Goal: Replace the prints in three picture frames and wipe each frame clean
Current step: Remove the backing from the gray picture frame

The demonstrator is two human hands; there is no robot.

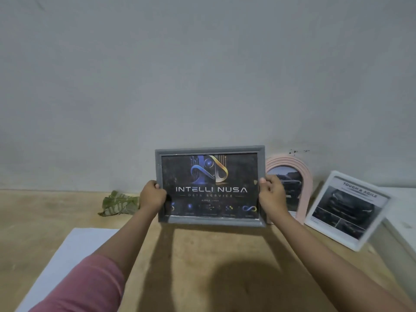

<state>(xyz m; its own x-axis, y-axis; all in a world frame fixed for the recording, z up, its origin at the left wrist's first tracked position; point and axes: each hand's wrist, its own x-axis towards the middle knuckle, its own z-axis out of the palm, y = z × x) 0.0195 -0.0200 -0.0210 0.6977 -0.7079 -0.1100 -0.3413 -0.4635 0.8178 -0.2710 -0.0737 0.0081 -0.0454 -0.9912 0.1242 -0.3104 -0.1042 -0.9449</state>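
Note:
A grey rectangular picture frame (210, 149) with a dark "INTELLI NUSA" print stands upright near the wall. My left hand (152, 197) grips its left edge and my right hand (272, 197) grips its right edge, thumbs on the front. Behind my right hand a pink arched frame (305, 176) with a car picture leans on the wall. Further right stands a tilted white frame (319, 219) with a "TOUGH & AGILE" car print. A crumpled green patterned cloth (119, 203) lies on the surface left of my left hand.
The brown wooden surface (213, 255) runs up to a plain grey wall (202, 75). A white sheet (67, 262) lies at the near left. A white block or ledge (403, 212) sits at the far right edge.

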